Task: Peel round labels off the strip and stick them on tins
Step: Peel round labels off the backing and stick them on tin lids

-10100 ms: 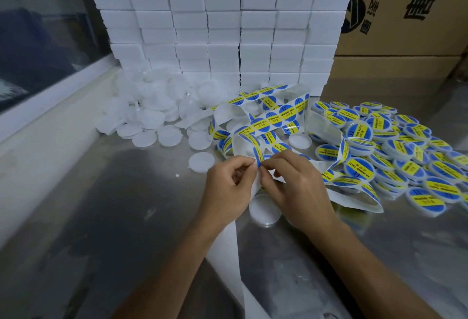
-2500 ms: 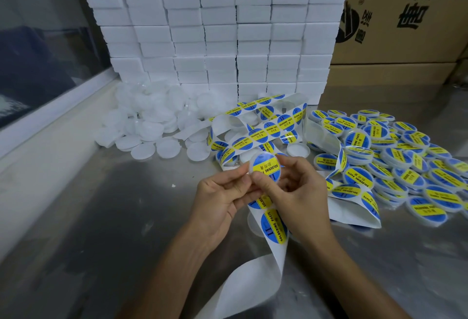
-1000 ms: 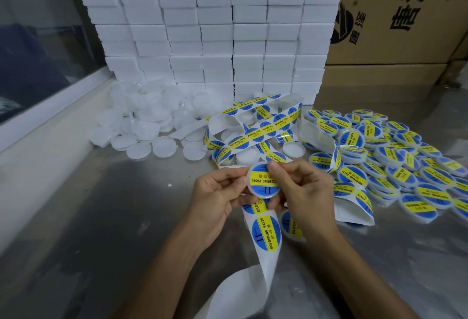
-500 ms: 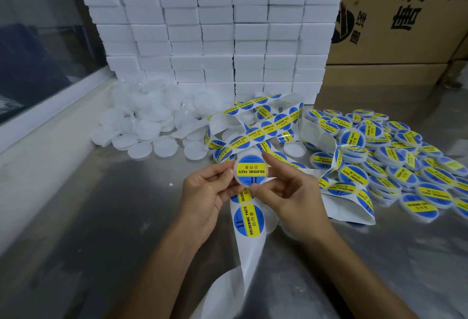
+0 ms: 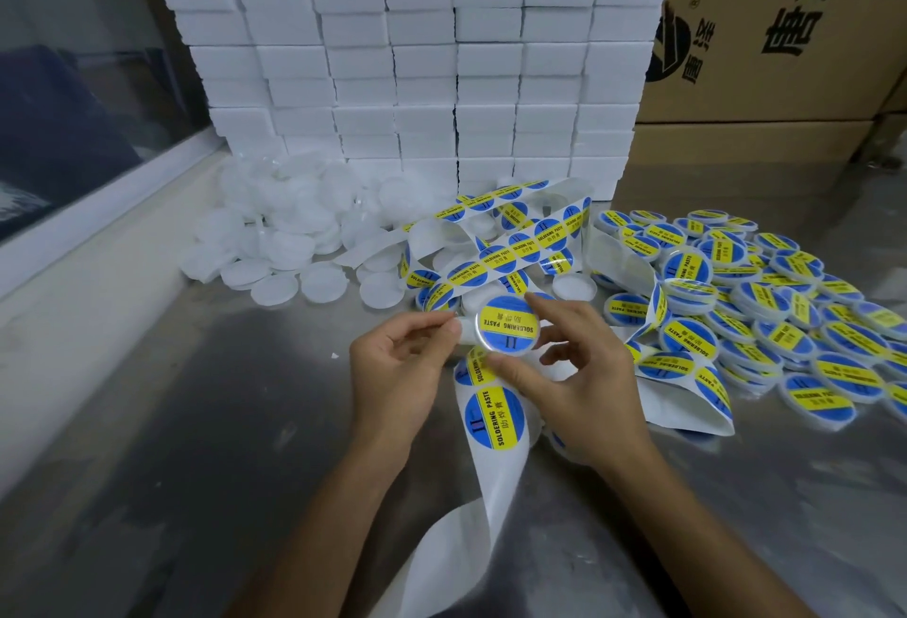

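My right hand point(image 5: 584, 372) pinching a labelled soldering-paste tin point(image 5: 507, 324) by its rim, my left hand point(image 5: 397, 372) loosely curled beside it, fingertips at the tin's edge, label strip point(image 5: 493, 421) hanging below

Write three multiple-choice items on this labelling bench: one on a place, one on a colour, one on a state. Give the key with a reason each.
1. Where does the pile of labelled tins lie?
A. right of the hands
B. left of the hands
C. on the white boxes

2. What colours are the round labels on the strip?
A. red and white
B. blue and yellow
C. green and black

3. What state is the tin in the right hand in?
A. bare
B. labelled
C. crushed

Key: 1 A, the pile spreads along the right side; 2 B, blue discs with a yellow band; 3 B, a label covers its face, the left hand beside it.
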